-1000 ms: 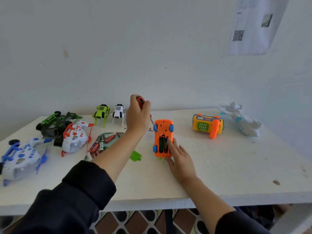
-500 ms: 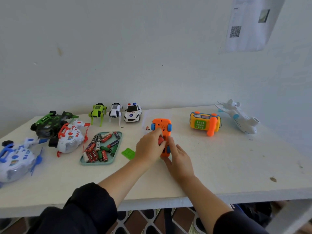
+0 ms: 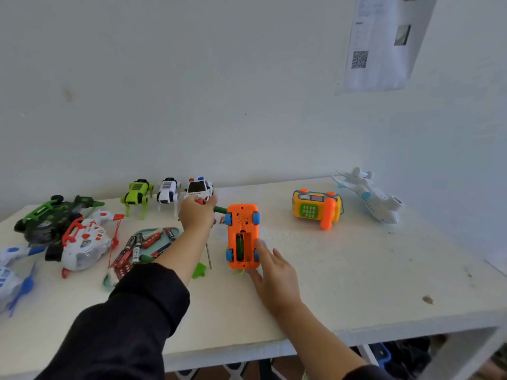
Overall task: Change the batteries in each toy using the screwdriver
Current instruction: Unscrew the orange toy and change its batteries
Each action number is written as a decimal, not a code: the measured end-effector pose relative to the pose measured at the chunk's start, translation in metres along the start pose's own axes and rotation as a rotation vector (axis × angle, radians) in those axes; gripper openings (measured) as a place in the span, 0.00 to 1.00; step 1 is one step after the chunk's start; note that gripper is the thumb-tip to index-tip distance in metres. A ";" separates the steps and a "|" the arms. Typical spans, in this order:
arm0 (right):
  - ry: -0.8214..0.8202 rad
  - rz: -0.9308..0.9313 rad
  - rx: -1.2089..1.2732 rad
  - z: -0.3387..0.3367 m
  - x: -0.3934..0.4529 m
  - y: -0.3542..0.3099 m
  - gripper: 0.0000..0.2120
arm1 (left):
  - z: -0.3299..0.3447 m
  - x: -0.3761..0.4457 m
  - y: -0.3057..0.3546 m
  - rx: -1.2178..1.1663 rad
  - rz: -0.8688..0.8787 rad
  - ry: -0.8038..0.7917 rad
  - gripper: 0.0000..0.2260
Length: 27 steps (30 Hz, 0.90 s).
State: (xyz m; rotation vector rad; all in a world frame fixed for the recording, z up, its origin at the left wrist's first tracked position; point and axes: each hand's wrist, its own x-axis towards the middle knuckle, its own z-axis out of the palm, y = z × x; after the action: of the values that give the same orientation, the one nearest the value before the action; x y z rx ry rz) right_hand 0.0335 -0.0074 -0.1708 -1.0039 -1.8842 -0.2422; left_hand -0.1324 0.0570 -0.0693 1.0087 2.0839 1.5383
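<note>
From the head camera, the orange toy car (image 3: 242, 235) lies belly-up in the middle of the tabletop (image 3: 343, 270), its battery bay uncovered, with one green battery (image 3: 239, 246) seated in the left slot and the right slot looking empty. The right hand (image 3: 274, 272) lies on the tabletop just beside the car's near right corner, fingers straight and loosely spread, the fingertips touching the car's side to steady it. The left hand (image 3: 196, 215) is at the far left of the car, fingers curled round something with a red and green end, probably a battery lifted from the bay, though I cannot say for sure. The screwdriver (image 3: 208, 256) lies on the tabletop between the left forearm and the car, with a small green cover (image 3: 199, 270) just beside it. The tray of batteries (image 3: 142, 249) sits to the left, partly behind the sleeve.

This looks like the swap step. Next, I'd guess, a fresh cell from the tray goes into the open slot, then cover and screw.
</note>
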 end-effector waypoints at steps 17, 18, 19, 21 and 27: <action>-0.049 0.095 0.227 -0.012 0.008 0.000 0.19 | -0.055 0.005 -0.008 0.742 0.341 -0.578 0.03; -0.040 0.130 0.239 -0.012 0.008 -0.001 0.18 | -0.059 0.006 -0.009 0.745 0.346 -0.600 0.04; -0.039 0.170 0.255 -0.013 0.008 -0.001 0.16 | -0.063 0.006 -0.009 0.748 0.344 -0.621 0.05; -0.066 0.262 0.299 -0.014 0.008 0.000 0.15 | -0.071 0.006 -0.011 0.749 0.333 -0.661 0.08; -0.168 0.434 0.466 -0.020 0.014 -0.002 0.14 | -0.085 -0.004 -0.002 0.774 0.311 -0.774 0.11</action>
State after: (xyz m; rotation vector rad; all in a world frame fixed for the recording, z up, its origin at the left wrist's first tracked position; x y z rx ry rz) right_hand 0.0422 -0.0116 -0.1484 -1.0924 -1.7013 0.5267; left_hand -0.1855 -0.0037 -0.0428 1.8755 1.9518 0.2337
